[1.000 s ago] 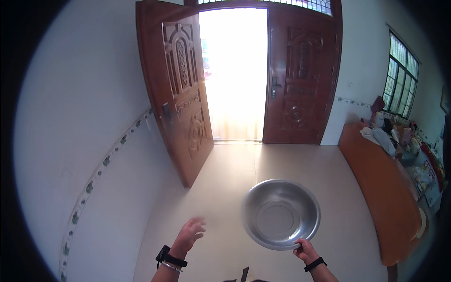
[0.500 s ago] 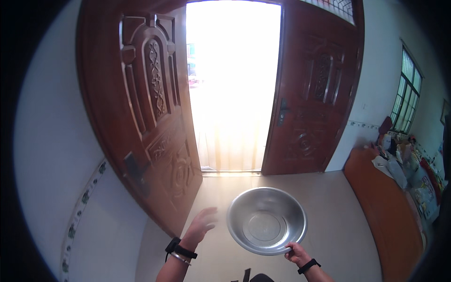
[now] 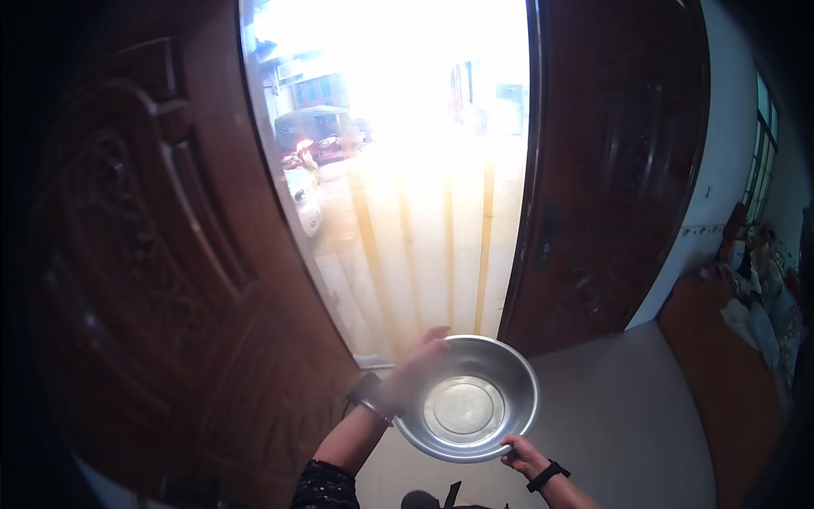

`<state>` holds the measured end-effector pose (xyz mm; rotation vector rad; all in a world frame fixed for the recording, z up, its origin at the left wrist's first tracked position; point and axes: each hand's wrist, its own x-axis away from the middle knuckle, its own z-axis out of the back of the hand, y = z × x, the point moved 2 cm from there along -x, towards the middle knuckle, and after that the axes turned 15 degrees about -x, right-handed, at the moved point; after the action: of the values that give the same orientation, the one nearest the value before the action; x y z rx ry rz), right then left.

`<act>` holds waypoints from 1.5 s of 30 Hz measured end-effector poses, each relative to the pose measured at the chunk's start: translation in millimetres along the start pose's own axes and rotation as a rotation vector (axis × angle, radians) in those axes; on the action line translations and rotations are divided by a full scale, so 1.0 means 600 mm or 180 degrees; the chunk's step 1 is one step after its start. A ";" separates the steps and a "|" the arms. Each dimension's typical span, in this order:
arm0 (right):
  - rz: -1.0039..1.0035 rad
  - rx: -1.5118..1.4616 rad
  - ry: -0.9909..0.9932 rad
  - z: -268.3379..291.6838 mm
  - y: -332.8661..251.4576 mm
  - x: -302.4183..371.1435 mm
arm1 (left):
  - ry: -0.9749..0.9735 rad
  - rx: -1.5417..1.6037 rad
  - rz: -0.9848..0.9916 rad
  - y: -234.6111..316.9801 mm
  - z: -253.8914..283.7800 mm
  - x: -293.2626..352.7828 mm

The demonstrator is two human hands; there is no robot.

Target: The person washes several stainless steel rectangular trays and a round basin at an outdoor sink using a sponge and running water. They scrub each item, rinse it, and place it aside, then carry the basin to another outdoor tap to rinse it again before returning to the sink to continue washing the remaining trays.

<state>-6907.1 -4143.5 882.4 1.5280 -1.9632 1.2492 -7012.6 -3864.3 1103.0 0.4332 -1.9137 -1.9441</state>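
Observation:
A round stainless-steel basin point(image 3: 521, 405) hangs tilted above the floor at lower centre, with nothing visible inside it. My right hand point(image 3: 527, 458) grips its near right rim, thumb over the edge and fingers underneath. My left hand point(image 3: 415, 365), smeared by motion, reaches forward past the basin's left rim, fingers stretched out and nothing seen in them. Whether it touches the rim cannot be told. Just beyond the fingertips hangs a see-through strip curtain point(image 3: 424, 254) with yellowish bands, filling the bright doorway.
An opened carved wooden door leaf point(image 3: 161, 254) stands close on my left; the other leaf point(image 3: 606, 187) is at right. A brown wooden surface point(image 3: 721, 373) with bags and clutter runs along the right wall. Outside, vehicles point(image 3: 314, 131) show through the curtain at left.
The doorway and left door leaf look larger and nearer. My left hand has moved forward and right, from beside the basin to its far left rim. My right hand still grips the basin.

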 end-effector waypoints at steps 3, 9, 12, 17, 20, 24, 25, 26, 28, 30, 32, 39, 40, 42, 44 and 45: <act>0.0055 -0.0007 -0.0283 -0.104 -0.081 -0.128 | 0.0180 -0.1015 -0.0398 0.009 0.071 -0.206; 0.0003 -0.0163 -0.0144 -0.300 -0.201 -0.348 | -0.0125 -0.0293 -0.0448 -0.021 0.216 -0.635; 0.0057 -0.0297 -0.0242 -0.413 -0.296 -0.417 | 0.0468 -0.0484 -0.0080 -0.027 0.291 -0.848; -0.0314 -0.0612 0.0011 -0.557 -0.472 -0.513 | 0.1888 -0.1336 -0.0780 0.001 0.469 -1.078; -0.0080 -0.1035 -0.0027 -0.650 -0.604 -0.618 | 0.2498 -0.0397 -0.0816 0.060 0.630 -1.169; 0.0403 -0.1685 0.0071 -0.764 -0.802 -0.753 | 0.3281 -0.0484 -0.1700 0.162 0.796 -1.200; 0.0637 -0.1770 0.0345 -0.783 -0.856 -0.782 | 0.3576 -0.0570 -0.1716 0.183 0.827 -1.212; 0.0801 -0.1846 0.0404 -0.797 -0.903 -0.806 | 0.4215 -0.0758 -0.1454 0.193 0.853 -1.209; 0.1047 -0.2086 0.0597 -0.831 -0.969 -0.851 | 0.4940 -0.1063 -0.1318 0.204 0.915 -1.216; 0.1361 -0.2275 0.0779 -0.870 -1.049 -0.917 | 0.5424 -0.1494 -0.1062 0.189 0.982 -1.273; 0.1534 -0.2498 0.1002 -0.909 -1.114 -0.988 | 0.5609 -0.1991 -0.0666 0.157 1.057 -1.339; 0.2138 -0.3114 0.1301 -0.951 -1.332 -1.306 | 0.3980 -0.0646 -0.0017 -0.003 1.254 -1.798; 0.2143 -0.3208 0.1218 -0.953 -1.362 -1.356 | 0.3551 -0.0473 0.0106 -0.020 1.262 -1.877; 0.2162 -0.3336 0.1043 -0.989 -1.424 -1.458 | 0.3185 -0.0176 0.0407 -0.028 1.270 -2.055; 0.2115 -0.3238 0.1036 -1.025 -1.509 -1.541 | 0.2575 -0.0056 0.0479 -0.021 1.270 -2.219; 0.2068 -0.3270 0.1074 -1.047 -1.555 -1.581 | 0.2401 -0.0020 0.0545 -0.014 1.270 -2.302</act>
<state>-5870.2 -3100.5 931.4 0.1796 -2.3217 0.4154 -6153.4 -2542.4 1054.5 0.8273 -1.3924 -1.3884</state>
